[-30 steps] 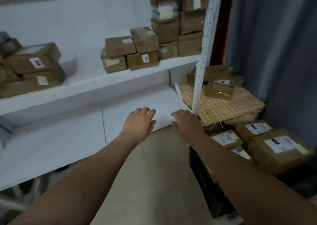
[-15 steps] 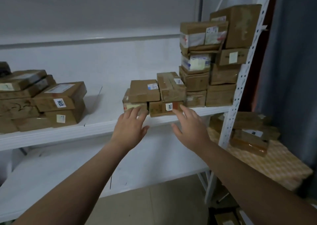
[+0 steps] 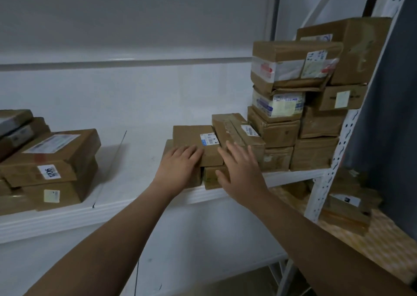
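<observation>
On the white shelf (image 3: pixel 126 203), the left hand (image 3: pixel 178 167) lies flat on a labelled parcel (image 3: pixel 194 138); the right hand (image 3: pixel 241 171) hovers beside it (fingers spread, holding nothing). Mid-reach, I judge: next, grip its sides and lift.

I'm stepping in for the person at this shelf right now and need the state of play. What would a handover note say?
Left hand: open, fingers flat on the near end of the labelled flat box, which lies on lower boxes on the white shelf.
Right hand: open, fingers spread, in front of the long taped box beside it; whether it touches cannot be told.
Done: both hands are at the small pile; nothing is lifted.
Left: probably grip the labelled flat box and take it off the shelf.
</observation>
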Demonstrator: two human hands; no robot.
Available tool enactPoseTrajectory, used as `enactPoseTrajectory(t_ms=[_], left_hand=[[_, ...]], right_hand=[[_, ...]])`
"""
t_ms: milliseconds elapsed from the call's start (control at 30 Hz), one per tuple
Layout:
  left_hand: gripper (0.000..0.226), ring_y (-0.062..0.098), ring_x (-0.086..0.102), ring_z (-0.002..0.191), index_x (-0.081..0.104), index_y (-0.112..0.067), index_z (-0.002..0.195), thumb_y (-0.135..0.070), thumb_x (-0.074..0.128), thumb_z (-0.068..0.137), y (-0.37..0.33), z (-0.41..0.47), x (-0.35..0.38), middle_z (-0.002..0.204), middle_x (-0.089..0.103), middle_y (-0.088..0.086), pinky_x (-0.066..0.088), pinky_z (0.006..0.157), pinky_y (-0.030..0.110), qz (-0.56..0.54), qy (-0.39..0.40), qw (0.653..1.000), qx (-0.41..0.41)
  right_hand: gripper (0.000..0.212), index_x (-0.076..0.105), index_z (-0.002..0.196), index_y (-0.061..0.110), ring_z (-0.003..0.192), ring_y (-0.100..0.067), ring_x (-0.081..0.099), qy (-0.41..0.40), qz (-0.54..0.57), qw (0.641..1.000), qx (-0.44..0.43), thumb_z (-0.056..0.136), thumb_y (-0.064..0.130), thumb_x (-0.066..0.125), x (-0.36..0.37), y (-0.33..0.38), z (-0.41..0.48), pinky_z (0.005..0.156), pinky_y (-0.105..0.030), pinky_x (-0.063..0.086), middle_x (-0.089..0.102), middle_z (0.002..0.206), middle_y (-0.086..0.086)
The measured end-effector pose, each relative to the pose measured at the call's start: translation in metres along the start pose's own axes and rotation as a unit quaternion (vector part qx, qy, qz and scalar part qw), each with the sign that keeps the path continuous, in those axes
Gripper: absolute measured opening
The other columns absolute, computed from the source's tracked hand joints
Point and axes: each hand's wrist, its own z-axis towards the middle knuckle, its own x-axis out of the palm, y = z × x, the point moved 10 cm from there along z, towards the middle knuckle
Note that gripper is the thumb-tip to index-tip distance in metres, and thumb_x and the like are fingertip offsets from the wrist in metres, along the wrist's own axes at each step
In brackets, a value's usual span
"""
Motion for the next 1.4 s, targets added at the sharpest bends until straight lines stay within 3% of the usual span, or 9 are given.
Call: enactPoseTrajectory(t_ms=[133,300,433,567,667,800,967,1167,1400], left_hand=[[0.053,0.033,0.065,0.102,0.061,-0.005,0.121,-0.006,0.079,0.072,0.015,-0.012,-0.027,0.118,0.065,0.015,0.05,0.087,0.041,-0.041,-0.116,0.99,0.063],[0.049,0.035,0.062,0.106,0.052,-0.004,0.121,-0.001,0.072,0.077,0.062,-0.048,-0.04,0.119,0.064,0.018,0.048,0.092,0.044,-0.083,-0.206,0.969,0.108],[0.041,0.038,0.061,0.107,0.048,-0.002,0.115,0.0,0.069,0.08,0.084,-0.063,-0.056,0.119,0.063,0.023,0.044,0.098,0.053,-0.096,-0.244,0.953,0.151],[0.041,0.036,0.058,0.114,0.051,-0.001,0.113,0.008,0.07,0.078,0.1,-0.071,-0.072,0.121,0.061,0.023,0.04,0.101,0.057,-0.106,-0.254,0.95,0.146],[0.052,0.038,0.059,0.112,0.047,-0.007,0.114,0.005,0.076,0.072,0.108,-0.072,-0.078,0.121,0.061,0.024,0.04,0.1,0.058,-0.093,-0.244,0.961,0.089],[0.036,0.039,0.061,0.103,0.048,-0.01,0.116,-0.02,0.063,0.085,0.093,-0.082,-0.081,0.114,0.063,0.023,0.04,0.101,0.055,-0.056,-0.257,0.961,0.08],[0.059,0.039,0.051,0.111,0.048,-0.008,0.116,0.008,0.079,0.067,0.102,-0.089,-0.093,0.112,0.063,0.027,0.045,0.092,0.051,-0.085,-0.299,0.95,0.033],[0.063,0.039,0.052,0.114,0.047,-0.007,0.119,0.005,0.08,0.067,0.098,-0.092,-0.094,0.115,0.062,0.027,0.045,0.095,0.052,-0.097,-0.289,0.952,0.038],[0.039,0.028,0.051,0.116,0.051,-0.012,0.115,-0.005,0.067,0.081,0.122,-0.125,-0.116,0.112,0.065,0.021,0.027,0.108,0.058,-0.062,-0.33,0.941,0.031]], right_hand=[[0.05,0.046,0.14,0.016,0.137,-0.019,0.035,-0.042,0.019,0.998,0.037,0.097,0.041,0.044,-0.007,-0.006,0.01,0.116,-0.039,0.009,0.044,0.147,-0.003],[0.043,0.054,0.132,0.022,0.106,-0.008,0.058,-0.096,0.158,0.975,0.12,0.098,0.046,0.041,-0.029,0.001,0.03,0.097,-0.034,0.038,0.065,0.119,0.006],[0.056,0.036,0.141,0.028,0.083,0.016,0.061,-0.144,0.436,0.872,0.171,0.091,0.038,0.06,-0.028,0.019,0.058,0.066,-0.007,0.049,0.062,0.108,0.017],[0.091,0.01,0.149,0.037,0.093,-0.019,0.07,-0.152,0.651,0.702,0.248,0.086,0.008,0.067,0.0,0.023,0.071,0.079,-0.042,0.058,0.063,0.117,-0.001],[0.085,0.019,0.145,0.039,0.089,-0.022,0.071,-0.189,0.695,0.653,0.235,0.085,0.0,0.065,0.003,0.035,0.07,0.069,-0.039,0.058,0.065,0.11,0.0],[0.075,0.027,0.134,0.031,0.091,-0.02,0.071,-0.231,0.715,0.621,0.224,0.082,-0.004,0.069,0.002,0.051,0.062,0.06,-0.027,0.057,0.061,0.119,-0.008],[0.062,0.031,0.116,0.032,0.084,-0.006,0.071,-0.248,0.715,0.607,0.243,0.08,0.002,0.073,0.005,0.053,0.05,0.063,-0.026,0.057,0.06,0.11,-0.004],[0.059,0.033,0.115,0.033,0.084,-0.008,0.071,-0.242,0.717,0.603,0.251,0.08,0.008,0.074,0.007,0.052,0.045,0.063,-0.027,0.057,0.061,0.109,-0.002],[0.057,0.037,0.131,0.029,0.076,-0.014,0.073,-0.102,0.745,0.61,0.251,0.087,0.014,0.069,0.015,0.071,0.074,0.057,-0.031,0.057,0.075,0.08,0.003]])
